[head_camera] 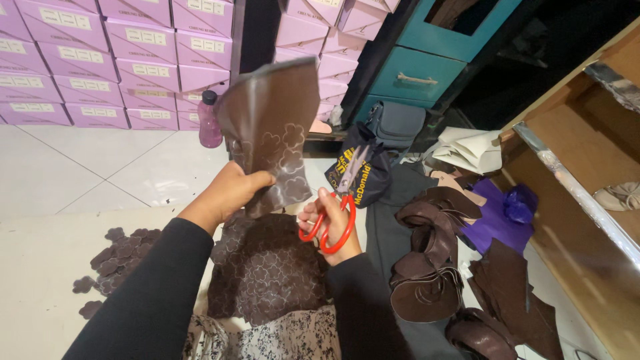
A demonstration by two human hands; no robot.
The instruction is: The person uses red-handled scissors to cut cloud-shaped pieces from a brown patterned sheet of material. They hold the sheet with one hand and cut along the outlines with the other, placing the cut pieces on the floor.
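Lilac cardboard boxes [120,60] are stacked in rows against the back wall at upper left — each flat and oblong, with a pale rectangular label [151,70] on its end face. A second stack of the same boxes [327,40] rises at top centre, beside the teal cabinet. On the floor below it sits a dark crumpled bag [360,175] — black, with yellow lettering and a silvery panel. A pink bottle [210,120] stands before the left stack; whether it bears a label cannot be told.
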